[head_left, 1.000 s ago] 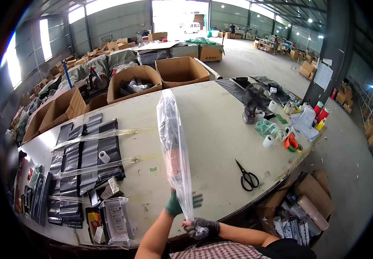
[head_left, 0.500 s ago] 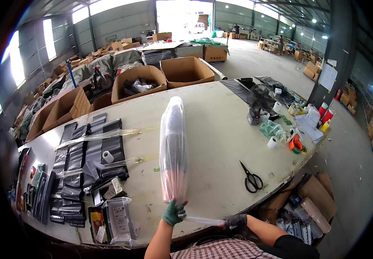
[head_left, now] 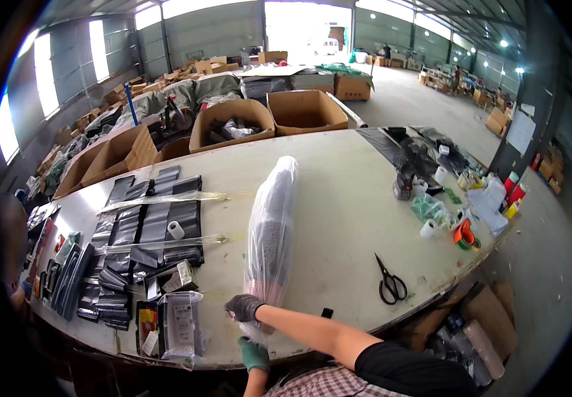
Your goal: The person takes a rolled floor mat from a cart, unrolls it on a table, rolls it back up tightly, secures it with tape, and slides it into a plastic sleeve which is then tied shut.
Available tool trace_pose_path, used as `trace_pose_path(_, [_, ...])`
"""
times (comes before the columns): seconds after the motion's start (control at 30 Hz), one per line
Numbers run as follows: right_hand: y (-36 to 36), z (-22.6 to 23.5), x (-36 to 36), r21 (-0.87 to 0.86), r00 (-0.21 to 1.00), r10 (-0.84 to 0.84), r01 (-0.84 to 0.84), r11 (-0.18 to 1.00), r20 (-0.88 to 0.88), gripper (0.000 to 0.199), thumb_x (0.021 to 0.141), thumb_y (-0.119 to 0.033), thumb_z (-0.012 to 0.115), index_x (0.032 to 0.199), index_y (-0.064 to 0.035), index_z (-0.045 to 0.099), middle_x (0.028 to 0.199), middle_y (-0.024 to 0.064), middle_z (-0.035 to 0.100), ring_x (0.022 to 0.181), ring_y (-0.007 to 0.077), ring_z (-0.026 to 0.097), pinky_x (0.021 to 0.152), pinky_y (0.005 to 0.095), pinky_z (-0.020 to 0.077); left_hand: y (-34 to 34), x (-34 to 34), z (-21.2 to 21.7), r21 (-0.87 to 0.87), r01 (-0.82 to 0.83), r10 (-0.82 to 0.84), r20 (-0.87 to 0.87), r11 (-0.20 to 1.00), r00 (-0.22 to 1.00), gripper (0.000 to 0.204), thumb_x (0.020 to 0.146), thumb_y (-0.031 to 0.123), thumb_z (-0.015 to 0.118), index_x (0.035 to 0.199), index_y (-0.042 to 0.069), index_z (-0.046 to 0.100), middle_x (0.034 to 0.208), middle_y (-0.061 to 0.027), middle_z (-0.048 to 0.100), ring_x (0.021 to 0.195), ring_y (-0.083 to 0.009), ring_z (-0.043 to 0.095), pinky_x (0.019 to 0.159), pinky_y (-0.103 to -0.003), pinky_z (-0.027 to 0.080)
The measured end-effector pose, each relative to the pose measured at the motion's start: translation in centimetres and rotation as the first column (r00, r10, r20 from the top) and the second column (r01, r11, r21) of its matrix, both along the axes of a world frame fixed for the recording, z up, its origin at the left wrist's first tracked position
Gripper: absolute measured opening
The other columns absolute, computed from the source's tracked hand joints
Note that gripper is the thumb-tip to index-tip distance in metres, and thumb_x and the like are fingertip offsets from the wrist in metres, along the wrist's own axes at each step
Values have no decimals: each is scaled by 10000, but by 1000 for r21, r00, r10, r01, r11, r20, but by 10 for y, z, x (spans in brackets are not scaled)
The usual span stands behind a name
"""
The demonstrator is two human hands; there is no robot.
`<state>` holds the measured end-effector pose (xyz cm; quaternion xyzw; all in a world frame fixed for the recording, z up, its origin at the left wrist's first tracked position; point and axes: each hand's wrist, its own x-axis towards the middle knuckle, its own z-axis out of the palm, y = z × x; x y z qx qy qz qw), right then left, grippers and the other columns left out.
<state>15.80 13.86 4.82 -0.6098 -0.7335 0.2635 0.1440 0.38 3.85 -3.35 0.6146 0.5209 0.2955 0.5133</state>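
A long bundle (head_left: 271,231) in clear plastic film lies lengthwise on the table, its contents dark grey with a pink part at the near end. My right hand (head_left: 243,308), in a dark grey glove, reaches across to the left side of that near end. Its fingers are curled round the film there. Just below, at the table's front edge, my left hand (head_left: 254,355) in a green glove is closed on the gathered plastic tail (head_left: 255,331). My right forearm covers part of the bundle's near end.
Black scissors (head_left: 390,281) lie to the right. Stacked dark plastic bags (head_left: 157,221) and small open boxes (head_left: 181,324) fill the table's left. A fan (head_left: 413,162), tape rolls (head_left: 463,235) and papers (head_left: 488,208) stand far right. Cardboard boxes (head_left: 306,112) line the far edge.
My right hand has swung from the right over to the left, across the bundle's near end, carrying the stretched film tail. My left hand has dropped closer to me. The whole view has shifted slightly.
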Motion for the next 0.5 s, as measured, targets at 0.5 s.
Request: trace_pose_path(0.5, [-226, -68, 0, 193, 546, -483, 775, 602, -685, 457, 750, -139, 706, 1121, -3, 476, 974, 118, 553, 894, 228, 563, 801, 318, 474, -28, 18, 44, -794, -50, 524, 351, 605, 776, 104, 824, 76, 545, 861, 145, 477, 762, -30, 487, 629, -213, 513, 548, -377, 540])
